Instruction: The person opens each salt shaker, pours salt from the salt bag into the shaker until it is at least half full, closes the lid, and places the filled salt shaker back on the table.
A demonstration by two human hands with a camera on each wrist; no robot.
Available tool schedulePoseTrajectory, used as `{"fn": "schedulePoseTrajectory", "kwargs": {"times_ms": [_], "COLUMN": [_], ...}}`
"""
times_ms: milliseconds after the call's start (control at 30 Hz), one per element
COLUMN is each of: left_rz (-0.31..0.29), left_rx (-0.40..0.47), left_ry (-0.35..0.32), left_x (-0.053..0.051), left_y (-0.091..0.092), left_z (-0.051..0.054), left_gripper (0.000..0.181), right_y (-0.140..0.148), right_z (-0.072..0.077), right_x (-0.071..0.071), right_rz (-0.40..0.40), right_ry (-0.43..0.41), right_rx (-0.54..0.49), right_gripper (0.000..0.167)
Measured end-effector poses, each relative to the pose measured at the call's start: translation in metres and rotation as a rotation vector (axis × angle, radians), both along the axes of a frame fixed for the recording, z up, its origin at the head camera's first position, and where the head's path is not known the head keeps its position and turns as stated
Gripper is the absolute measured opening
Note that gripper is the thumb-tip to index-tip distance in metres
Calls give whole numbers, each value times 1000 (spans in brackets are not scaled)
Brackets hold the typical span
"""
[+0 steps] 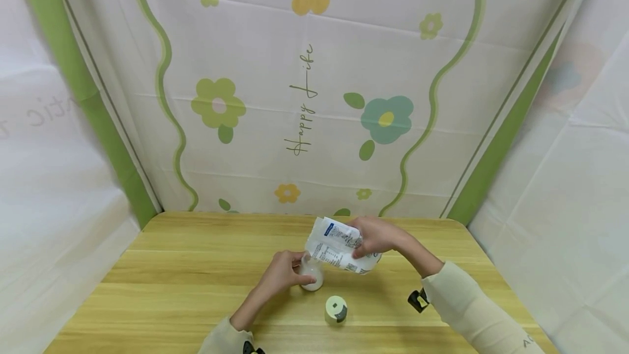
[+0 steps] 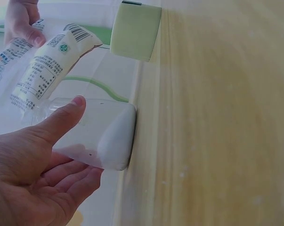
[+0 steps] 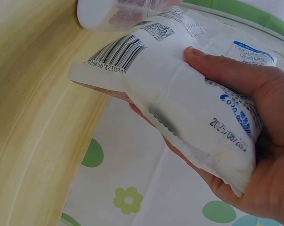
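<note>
My left hand (image 1: 282, 275) holds a clear jar (image 2: 87, 120) between thumb and fingers, its base on the table. White powder or fine grains (image 2: 117, 139) lie banked in its bottom. In my right hand (image 1: 378, 236) is a white printed plastic bag (image 3: 179, 101), gripped by its body with a barcode showing in the right wrist view. The bag is tilted, its end at the jar's mouth. I cannot see whether anything is flowing out. A pale green lid (image 1: 336, 310) sits on the table in front of the jar, apart from both hands.
The wooden table (image 1: 196, 266) runs back to a white flowered cloth (image 1: 275, 141). White cloth walls (image 1: 565, 195) with green edging stand at both sides.
</note>
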State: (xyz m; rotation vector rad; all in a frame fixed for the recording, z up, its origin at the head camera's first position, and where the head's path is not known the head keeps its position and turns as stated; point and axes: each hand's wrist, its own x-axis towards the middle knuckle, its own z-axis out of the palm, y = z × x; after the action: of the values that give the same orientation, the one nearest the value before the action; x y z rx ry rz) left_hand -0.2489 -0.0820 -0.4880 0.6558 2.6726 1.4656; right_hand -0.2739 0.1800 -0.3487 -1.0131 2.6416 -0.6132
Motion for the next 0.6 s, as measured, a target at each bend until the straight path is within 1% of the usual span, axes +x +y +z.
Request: {"fn": "schedulePoseTrajectory", "kwargs": {"times_ms": [200, 400, 600], "left_rz": [1, 3, 6], "left_rx": [-3, -1, -19], "left_ry": [5, -5, 7], "left_x": [-1, -1, -2], "left_y": [-1, -1, -1], "left_z": [-1, 0, -1], "left_gripper": [65, 66, 67], "right_y": [-1, -3, -3], "right_z": [0, 0, 0], "right_x": [0, 0, -1], "right_rz": [-3, -9, -12], "right_ry": [4, 4, -5], "right_rx": [10, 14, 12], "right_gripper": [40, 39, 38]}}
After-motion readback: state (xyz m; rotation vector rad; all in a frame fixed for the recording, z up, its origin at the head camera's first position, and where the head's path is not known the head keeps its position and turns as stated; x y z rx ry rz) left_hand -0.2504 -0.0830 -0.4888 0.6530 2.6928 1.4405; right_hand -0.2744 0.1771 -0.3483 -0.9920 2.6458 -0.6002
